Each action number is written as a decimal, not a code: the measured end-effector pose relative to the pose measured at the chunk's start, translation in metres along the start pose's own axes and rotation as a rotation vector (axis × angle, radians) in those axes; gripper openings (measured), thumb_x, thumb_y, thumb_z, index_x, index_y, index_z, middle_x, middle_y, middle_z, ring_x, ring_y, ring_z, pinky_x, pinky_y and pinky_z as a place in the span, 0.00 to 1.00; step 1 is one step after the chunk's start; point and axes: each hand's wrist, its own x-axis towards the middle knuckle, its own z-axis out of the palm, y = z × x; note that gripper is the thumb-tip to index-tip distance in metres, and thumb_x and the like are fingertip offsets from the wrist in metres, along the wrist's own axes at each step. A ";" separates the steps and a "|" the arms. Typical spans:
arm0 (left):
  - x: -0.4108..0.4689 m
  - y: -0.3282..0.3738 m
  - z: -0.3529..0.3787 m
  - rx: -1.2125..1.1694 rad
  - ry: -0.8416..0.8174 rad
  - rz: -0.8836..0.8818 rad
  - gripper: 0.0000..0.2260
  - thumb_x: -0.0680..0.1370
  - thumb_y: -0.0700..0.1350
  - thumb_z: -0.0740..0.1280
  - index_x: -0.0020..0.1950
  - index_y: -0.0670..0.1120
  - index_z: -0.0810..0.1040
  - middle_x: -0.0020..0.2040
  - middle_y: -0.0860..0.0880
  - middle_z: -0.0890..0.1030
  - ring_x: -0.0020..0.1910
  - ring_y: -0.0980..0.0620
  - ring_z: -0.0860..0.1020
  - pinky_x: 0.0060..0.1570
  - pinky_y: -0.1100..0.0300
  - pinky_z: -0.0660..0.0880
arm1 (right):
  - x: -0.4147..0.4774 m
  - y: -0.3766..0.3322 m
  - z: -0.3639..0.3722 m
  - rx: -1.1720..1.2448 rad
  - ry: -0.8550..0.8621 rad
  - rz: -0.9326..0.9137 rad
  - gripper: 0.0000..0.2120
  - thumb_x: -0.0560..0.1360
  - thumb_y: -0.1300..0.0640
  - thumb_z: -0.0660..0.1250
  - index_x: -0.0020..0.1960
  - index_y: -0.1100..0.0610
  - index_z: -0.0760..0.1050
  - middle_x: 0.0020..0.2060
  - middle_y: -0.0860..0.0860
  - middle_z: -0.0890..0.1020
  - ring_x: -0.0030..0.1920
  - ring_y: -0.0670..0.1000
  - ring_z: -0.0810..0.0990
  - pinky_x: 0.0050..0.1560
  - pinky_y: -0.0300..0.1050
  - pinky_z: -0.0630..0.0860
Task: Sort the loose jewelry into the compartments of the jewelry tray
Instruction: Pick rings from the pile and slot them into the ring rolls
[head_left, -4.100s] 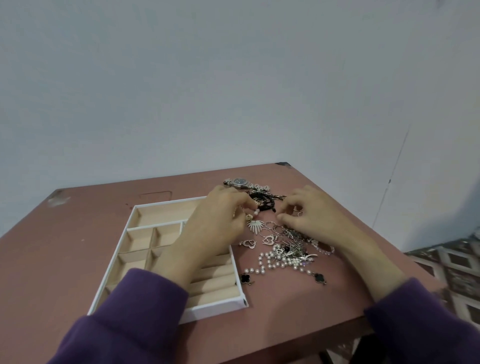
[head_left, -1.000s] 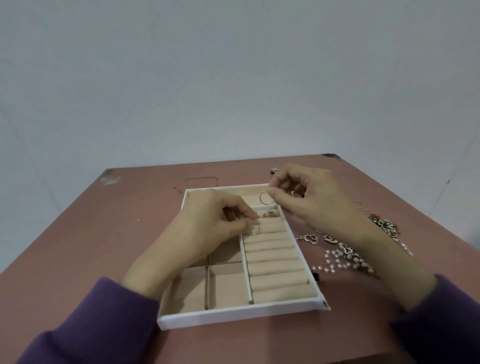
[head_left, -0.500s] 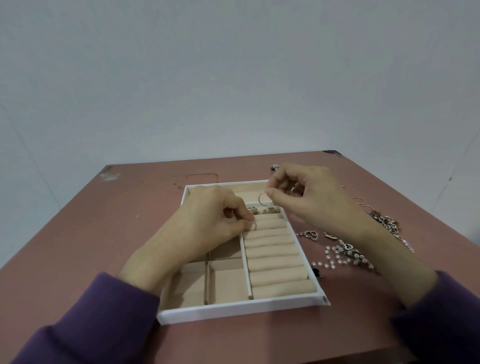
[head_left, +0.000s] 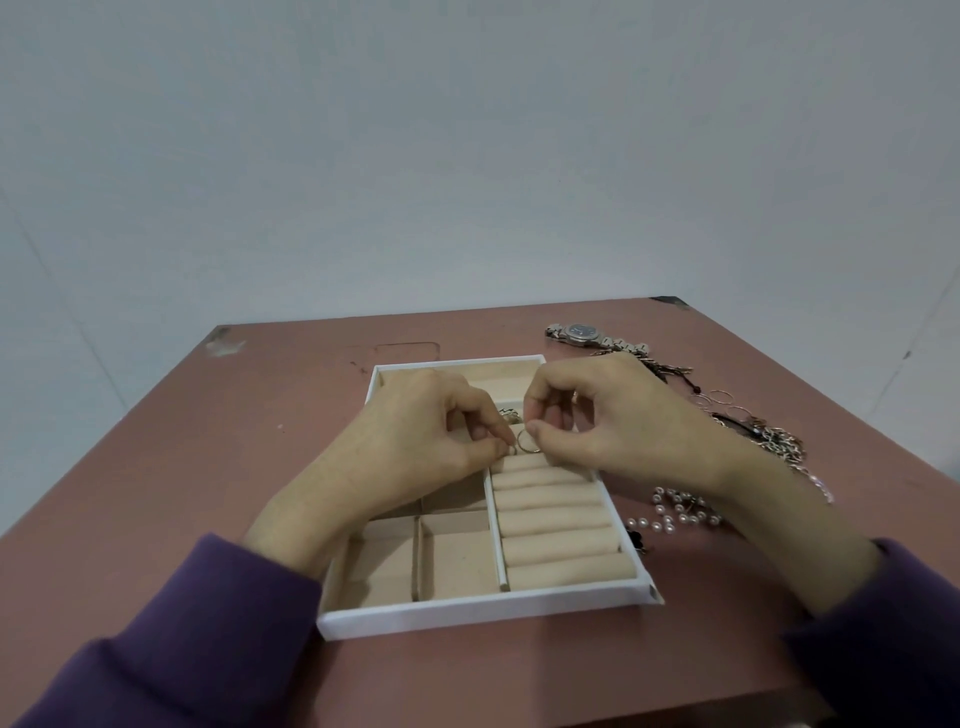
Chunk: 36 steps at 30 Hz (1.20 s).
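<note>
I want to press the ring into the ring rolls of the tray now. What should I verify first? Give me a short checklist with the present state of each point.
1. Grip on the ring: the right hand pinches it between thumb and finger. Ok.
2. Position: the ring is over the far end of the ring rolls in the jewelry tray. Ok.
3. Free slots: the nearer rolls are bare. Ok.
4. Left hand: its fingertips crowd the same spot. Whether they pinch anything: cannot tell.
5. Pearl beads: they lie right beside the right forearm and might be swept. Not ok.
</note>
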 end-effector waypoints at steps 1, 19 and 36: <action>0.000 0.000 0.000 -0.006 -0.002 -0.003 0.04 0.68 0.45 0.73 0.38 0.55 0.84 0.31 0.57 0.76 0.36 0.65 0.73 0.37 0.74 0.66 | 0.000 0.001 -0.001 -0.007 -0.005 -0.004 0.04 0.67 0.61 0.69 0.36 0.53 0.77 0.29 0.47 0.78 0.31 0.45 0.75 0.33 0.32 0.68; -0.001 0.003 -0.002 -0.057 -0.013 -0.029 0.07 0.68 0.45 0.74 0.34 0.57 0.80 0.33 0.56 0.79 0.35 0.63 0.72 0.36 0.73 0.67 | 0.001 0.003 0.001 -0.014 -0.056 -0.055 0.03 0.67 0.61 0.70 0.37 0.54 0.80 0.33 0.45 0.79 0.36 0.44 0.76 0.38 0.30 0.67; 0.001 0.001 0.001 -0.013 0.003 -0.035 0.03 0.68 0.45 0.74 0.34 0.52 0.82 0.31 0.55 0.77 0.37 0.61 0.73 0.37 0.72 0.66 | 0.000 0.001 0.001 -0.051 -0.037 -0.031 0.04 0.68 0.62 0.70 0.37 0.55 0.80 0.32 0.44 0.78 0.35 0.43 0.75 0.37 0.30 0.66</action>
